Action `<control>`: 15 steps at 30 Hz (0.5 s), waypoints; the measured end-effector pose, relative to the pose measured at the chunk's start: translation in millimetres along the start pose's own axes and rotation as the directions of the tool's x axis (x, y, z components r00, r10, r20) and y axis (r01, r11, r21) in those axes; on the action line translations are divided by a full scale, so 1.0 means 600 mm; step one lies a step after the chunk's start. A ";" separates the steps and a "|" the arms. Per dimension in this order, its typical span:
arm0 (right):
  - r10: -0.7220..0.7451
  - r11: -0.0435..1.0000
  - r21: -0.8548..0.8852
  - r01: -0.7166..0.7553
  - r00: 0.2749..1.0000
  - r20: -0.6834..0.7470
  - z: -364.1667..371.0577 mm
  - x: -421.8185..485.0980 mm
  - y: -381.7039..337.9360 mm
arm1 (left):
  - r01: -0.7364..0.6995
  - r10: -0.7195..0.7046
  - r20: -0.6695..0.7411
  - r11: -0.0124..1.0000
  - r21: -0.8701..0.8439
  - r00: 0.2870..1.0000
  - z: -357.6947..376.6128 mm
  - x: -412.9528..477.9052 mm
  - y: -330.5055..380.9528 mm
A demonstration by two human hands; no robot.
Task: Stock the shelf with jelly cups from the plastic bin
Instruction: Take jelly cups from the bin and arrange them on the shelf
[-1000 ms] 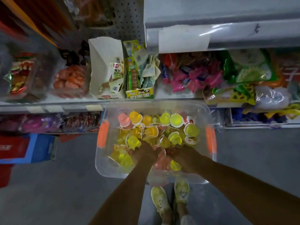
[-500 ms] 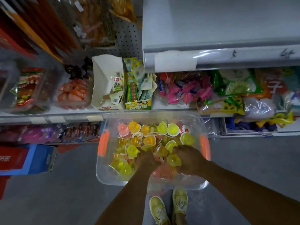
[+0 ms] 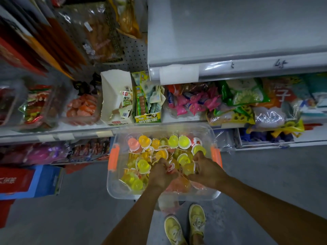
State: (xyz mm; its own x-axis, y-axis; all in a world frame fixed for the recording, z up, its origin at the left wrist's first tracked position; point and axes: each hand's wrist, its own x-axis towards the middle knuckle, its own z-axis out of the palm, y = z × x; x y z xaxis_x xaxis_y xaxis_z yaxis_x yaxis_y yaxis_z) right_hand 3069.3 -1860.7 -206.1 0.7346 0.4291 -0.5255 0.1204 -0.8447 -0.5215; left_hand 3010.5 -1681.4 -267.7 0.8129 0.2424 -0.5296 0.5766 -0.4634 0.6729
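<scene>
A clear plastic bin (image 3: 113, 184) with orange handles stands in front of the shelves, full of yellow, orange and pink jelly cups (image 3: 173, 141). Both my hands are down inside it. My left hand (image 3: 161, 172) is curled around a bunch of cups at the bin's middle. My right hand (image 3: 206, 171) grips several cups too, a yellow one showing against its fingers. The bare grey shelf (image 3: 230, 32) sits above and behind the bin, at the upper right.
The shelf level just behind the bin holds snack boxes (image 3: 116, 96), pink wrapped sweets (image 3: 194, 101) and green seed bags (image 3: 244, 92). Blue and red cartons (image 3: 30, 181) stand on the floor at left. My yellow shoes (image 3: 185, 225) are below the bin.
Both hands have risen a little and closed around cups in the bin. The view has tilted up, showing more of the bare upper shelf.
</scene>
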 end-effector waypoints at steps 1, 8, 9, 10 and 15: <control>0.004 1.000 0.024 -0.004 1.000 -0.030 -0.012 -0.008 -0.006 | -0.016 0.016 -0.003 0.999 -0.049 1.000 -0.008 -0.013 0.010; -0.096 0.972 0.185 0.145 0.963 -0.251 -0.167 -0.075 -0.102 | -0.237 0.208 -0.148 0.948 -0.211 0.967 -0.147 -0.083 0.162; -0.130 0.963 0.189 0.191 0.946 -0.297 -0.189 -0.088 -0.121 | -0.268 0.235 -0.171 0.942 -0.202 0.957 -0.169 -0.094 0.188; -0.169 0.955 0.175 0.239 0.925 -0.342 -0.211 -0.099 -0.138 | -0.305 0.269 -0.189 0.931 -0.199 0.944 -0.190 -0.107 0.215; -0.299 0.923 0.083 0.377 0.834 -0.464 -0.303 -0.167 -0.211 | -0.429 0.394 -0.253 0.898 -0.098 0.883 -0.286 -0.182 0.319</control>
State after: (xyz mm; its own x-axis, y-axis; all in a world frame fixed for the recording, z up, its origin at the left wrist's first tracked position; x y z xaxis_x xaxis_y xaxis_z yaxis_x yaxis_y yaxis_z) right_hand 3101.8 -1855.0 34.5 0.8866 0.4615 0.0295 0.3322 -0.5912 -0.7349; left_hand 3046.2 -1650.1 7.3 0.9663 0.2472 -0.0718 0.1772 -0.4368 0.8819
